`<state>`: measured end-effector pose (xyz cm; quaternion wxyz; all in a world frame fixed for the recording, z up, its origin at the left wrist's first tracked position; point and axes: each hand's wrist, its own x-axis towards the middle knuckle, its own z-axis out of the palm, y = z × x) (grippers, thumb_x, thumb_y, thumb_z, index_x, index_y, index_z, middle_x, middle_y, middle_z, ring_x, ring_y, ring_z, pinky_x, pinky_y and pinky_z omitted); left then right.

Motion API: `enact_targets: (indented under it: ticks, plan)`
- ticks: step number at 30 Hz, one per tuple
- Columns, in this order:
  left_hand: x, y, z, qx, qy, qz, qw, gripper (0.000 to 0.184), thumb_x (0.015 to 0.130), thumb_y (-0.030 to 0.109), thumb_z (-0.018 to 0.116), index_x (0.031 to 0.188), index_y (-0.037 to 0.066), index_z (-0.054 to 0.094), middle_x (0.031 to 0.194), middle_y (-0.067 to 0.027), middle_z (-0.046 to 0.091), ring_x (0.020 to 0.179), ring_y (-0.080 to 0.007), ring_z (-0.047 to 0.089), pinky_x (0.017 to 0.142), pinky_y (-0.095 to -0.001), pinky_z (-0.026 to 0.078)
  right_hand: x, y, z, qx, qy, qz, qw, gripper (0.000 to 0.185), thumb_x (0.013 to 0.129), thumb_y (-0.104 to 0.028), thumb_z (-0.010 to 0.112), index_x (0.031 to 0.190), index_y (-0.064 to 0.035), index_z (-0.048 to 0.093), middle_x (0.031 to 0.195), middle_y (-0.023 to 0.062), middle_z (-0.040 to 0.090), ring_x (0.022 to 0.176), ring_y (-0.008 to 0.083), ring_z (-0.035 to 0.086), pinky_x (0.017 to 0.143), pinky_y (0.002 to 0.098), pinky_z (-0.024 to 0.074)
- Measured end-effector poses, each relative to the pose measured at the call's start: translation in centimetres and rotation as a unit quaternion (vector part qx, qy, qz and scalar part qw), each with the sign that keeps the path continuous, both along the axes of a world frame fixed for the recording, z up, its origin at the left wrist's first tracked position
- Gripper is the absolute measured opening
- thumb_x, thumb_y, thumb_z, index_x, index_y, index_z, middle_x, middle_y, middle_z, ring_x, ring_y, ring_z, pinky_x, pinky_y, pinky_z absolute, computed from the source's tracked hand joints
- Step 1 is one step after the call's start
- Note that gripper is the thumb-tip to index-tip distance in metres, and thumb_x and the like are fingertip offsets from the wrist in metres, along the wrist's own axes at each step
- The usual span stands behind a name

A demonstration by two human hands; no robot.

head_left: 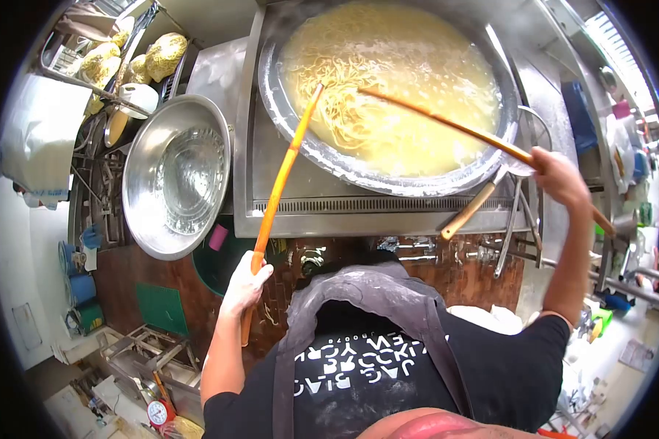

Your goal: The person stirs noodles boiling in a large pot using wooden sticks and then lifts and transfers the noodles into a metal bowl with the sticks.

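My left hand (247, 284) is closed round a long orange-brown wooden stick (277, 192), whose far tip reaches over the rim into the noodles. Out to the right, my right hand (560, 178) grips a second, darker wooden stick (447, 123), slanting across the pot with its tip among the noodles. Yellow noodles (344, 95) are gathered on the left side of the big round pot (388, 184), in cloudy, foamy yellow liquid. Below my right hand, a strainer with a wooden handle (468, 212) rests against the pot's rim; the hand does not hold it.
A large steel basin (135, 197) stands left of the metal stove (410, 212). Yellow bundles (166, 56) sit in a rack at upper left. Metal-handled tools (509, 230) hang at the stove's right front. A red-rimmed scale (158, 413) is at lower left. The brown tiled floor (468, 271) looks wet.
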<state>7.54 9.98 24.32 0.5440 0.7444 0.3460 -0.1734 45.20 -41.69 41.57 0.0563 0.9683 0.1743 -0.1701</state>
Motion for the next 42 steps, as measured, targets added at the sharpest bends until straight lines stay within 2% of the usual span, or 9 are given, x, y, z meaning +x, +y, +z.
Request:
enact_targets:
  ticks: [3, 6, 9, 13, 20, 25, 30, 32, 42]
  plan:
    - [3.2, -2.6, 3.6, -0.018, 0.084, 0.002, 0.996, 0.029, 0.091, 0.026, 0.072, 0.104, 0.009, 0.054, 0.076, -0.0008, 0.051, 0.056, -0.0097, 0.047, 0.051, -0.0283, 0.041, 5.5, -2.6, 3.1, 0.039, 0.002, 0.004, 0.999, 0.024, 0.090, -0.019, 0.070, 0.106, -0.0057, 0.058, 0.091, 0.0215, 0.066, 0.088, 0.0427, 0.063, 0.077, 0.0495, 0.0479]
    - [6.3, -4.9, 0.4, 0.002, 0.041, -0.050, 0.998, 0.029, 0.092, 0.029, 0.072, 0.102, 0.009, 0.053, 0.074, -0.0010, 0.051, 0.050, -0.0113, 0.045, 0.047, -0.0300, 0.039, 13.7, -2.4, 0.8, -0.009, -0.030, 0.026, 0.999, 0.026, 0.092, -0.018, 0.070, 0.108, -0.0024, 0.057, 0.091, 0.0209, 0.065, 0.086, 0.0422, 0.061, 0.079, 0.0481, 0.0470]
    - [13.7, -7.8, -2.1, -0.128, 0.043, 0.033, 0.990, 0.029, 0.095, 0.026, 0.070, 0.100, 0.010, 0.046, 0.062, 0.0013, 0.044, 0.037, -0.0095, 0.038, 0.035, -0.0288, 0.032, 22.2, -1.8, -6.1, -0.006, -0.027, 0.095, 0.995, 0.019, 0.091, -0.013, 0.066, 0.107, -0.0053, 0.060, 0.092, 0.0175, 0.068, 0.086, 0.0414, 0.063, 0.080, 0.0472, 0.0489]
    - [23.7, -9.6, -8.9, -0.115, -0.035, 0.086, 0.989, 0.029, 0.098, 0.024, 0.067, 0.097, 0.008, 0.043, 0.060, -0.0003, 0.045, 0.038, -0.0112, 0.043, 0.034, -0.0289, 0.038, 26.7, 4.8, -14.4, -0.006, -0.032, 0.180, 0.983, 0.020, 0.095, -0.014, 0.050, 0.104, -0.0064, 0.065, 0.097, 0.0224, 0.070, 0.095, 0.0439, 0.067, 0.081, 0.0514, 0.0512]
    - [28.8, -8.8, -14.0, -0.086, -0.100, 0.152, 0.980, 0.030, 0.096, 0.017, 0.069, 0.105, 0.008, 0.043, 0.066, -0.0004, 0.048, 0.040, -0.0099, 0.045, 0.034, -0.0282, 0.039, 23.7, 13.3, -29.0, 0.131, 0.091, 0.099, 0.982, 0.015, 0.096, -0.018, 0.053, 0.105, -0.0098, 0.061, 0.096, 0.0228, 0.069, 0.090, 0.0433, 0.066, 0.076, 0.0526, 0.0509]
    - [27.2, -8.4, -13.7, -0.088, -0.138, 0.160, 0.974, 0.027, 0.096, 0.017, 0.069, 0.104, 0.009, 0.045, 0.068, 0.0000, 0.047, 0.039, -0.0094, 0.045, 0.034, -0.0276, 0.038, 17.4, 15.7, -28.0, 0.209, 0.149, 0.077, 0.963, 0.024, 0.093, -0.024, 0.060, 0.110, -0.0076, 0.060, 0.100, 0.0232, 0.070, 0.097, 0.0450, 0.066, 0.083, 0.0521, 0.0521]
    - [24.4, -8.8, -11.3, -0.061, -0.138, 0.180, 0.972, 0.027, 0.097, 0.019, 0.068, 0.097, 0.012, 0.042, 0.063, 0.0019, 0.043, 0.036, -0.0085, 0.041, 0.032, -0.0272, 0.036, 14.4, 17.3, -31.7, 0.348, 0.166, 0.094, 0.918, 0.020, 0.089, -0.020, 0.064, 0.092, -0.0055, 0.051, 0.076, 0.0192, 0.059, 0.072, 0.0354, 0.058, 0.069, 0.0452, 0.0471]
    - [23.4, -8.7, -10.9, -0.054, -0.135, 0.189, 0.971, 0.028, 0.097, 0.019, 0.068, 0.096, 0.012, 0.041, 0.062, 0.0021, 0.042, 0.035, -0.0092, 0.041, 0.031, -0.0276, 0.035, 13.4, 18.1, -31.0, 0.326, 0.198, 0.077, 0.921, 0.022, 0.089, -0.023, 0.065, 0.097, -0.0047, 0.056, 0.088, 0.0231, 0.066, 0.086, 0.0413, 0.065, 0.076, 0.0480, 0.0499]
    - [20.0, -7.8, -8.0, 0.003, -0.131, 0.216, 0.968, 0.030, 0.096, 0.022, 0.071, 0.098, 0.012, 0.042, 0.062, 0.0008, 0.046, 0.036, -0.0104, 0.043, 0.033, -0.0290, 0.037, 10.3, 22.7, -27.4, 0.333, 0.206, 0.116, 0.913, 0.024, 0.089, -0.024, 0.066, 0.099, -0.0051, 0.055, 0.089, 0.0221, 0.064, 0.087, 0.0396, 0.063, 0.076, 0.0477, 0.0486]
